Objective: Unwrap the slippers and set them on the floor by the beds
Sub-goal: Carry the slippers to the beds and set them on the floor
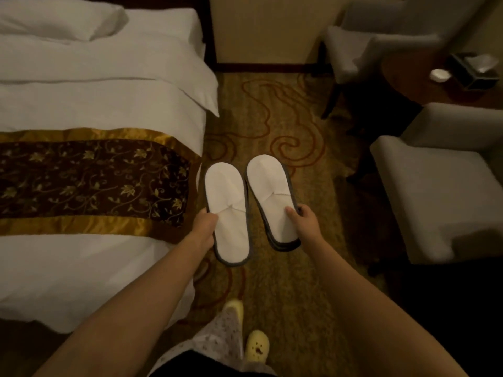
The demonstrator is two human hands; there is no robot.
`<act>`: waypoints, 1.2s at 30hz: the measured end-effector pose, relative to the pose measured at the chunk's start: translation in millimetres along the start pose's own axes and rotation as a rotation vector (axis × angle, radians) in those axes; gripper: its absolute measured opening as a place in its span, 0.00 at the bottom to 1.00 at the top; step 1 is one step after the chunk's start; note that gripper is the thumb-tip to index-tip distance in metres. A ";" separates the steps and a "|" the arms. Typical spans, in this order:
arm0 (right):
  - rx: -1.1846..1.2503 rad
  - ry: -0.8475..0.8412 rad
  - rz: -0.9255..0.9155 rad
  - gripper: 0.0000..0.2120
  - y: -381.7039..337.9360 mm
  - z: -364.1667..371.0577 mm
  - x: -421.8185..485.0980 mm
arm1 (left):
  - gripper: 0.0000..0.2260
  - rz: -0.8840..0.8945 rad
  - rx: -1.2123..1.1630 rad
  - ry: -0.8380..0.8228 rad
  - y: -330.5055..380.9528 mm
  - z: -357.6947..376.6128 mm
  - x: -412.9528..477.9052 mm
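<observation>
Two flat white slippers with grey edging are held side by side over the patterned carpet [285,268], toes pointing away from me. My left hand [202,227] grips the left slipper [226,202] at its left edge. My right hand [306,221] holds the right slipper [268,186] at its right edge, thumb on top; it looks like a stack of more than one, with extra grey soles showing beneath. No wrapping is visible on them. The bed [95,99], white with a gold and brown runner, lies just to the left.
Grey armchairs stand at the right [441,186] and far right back [375,42], with a dark round table [424,85] holding a tissue box between them. My feet in yellow slippers [257,346] are on the carpet below. A strip of carpet runs between bed and chairs.
</observation>
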State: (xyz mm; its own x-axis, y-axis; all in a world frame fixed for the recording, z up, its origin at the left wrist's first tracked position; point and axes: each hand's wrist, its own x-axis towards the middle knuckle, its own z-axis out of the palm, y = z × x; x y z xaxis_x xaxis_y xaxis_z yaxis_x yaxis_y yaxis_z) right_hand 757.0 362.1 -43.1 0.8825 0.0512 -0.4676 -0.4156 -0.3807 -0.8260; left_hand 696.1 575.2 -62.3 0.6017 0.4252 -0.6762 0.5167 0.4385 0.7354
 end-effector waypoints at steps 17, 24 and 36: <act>-0.171 -0.263 -0.048 0.17 -126.6 61.8 267.8 | 0.21 -0.029 -0.246 0.175 116.4 60.4 193.4; -0.405 -0.532 -0.170 0.18 -171.5 103.5 396.0 | 0.21 0.014 -0.522 0.333 137.1 96.1 248.0; -0.729 -0.974 -0.253 0.20 -72.2 226.7 464.4 | 0.20 0.005 -0.865 0.765 -4.5 86.8 313.1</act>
State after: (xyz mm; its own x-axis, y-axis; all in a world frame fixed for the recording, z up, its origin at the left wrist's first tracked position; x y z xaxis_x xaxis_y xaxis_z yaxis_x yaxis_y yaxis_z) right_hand 1146.9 622.6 -271.9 0.2594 0.7428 -0.6172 0.2367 -0.6685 -0.7051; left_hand 935.1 637.6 -273.5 -0.0768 0.6676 -0.7405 -0.2530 0.7053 0.6622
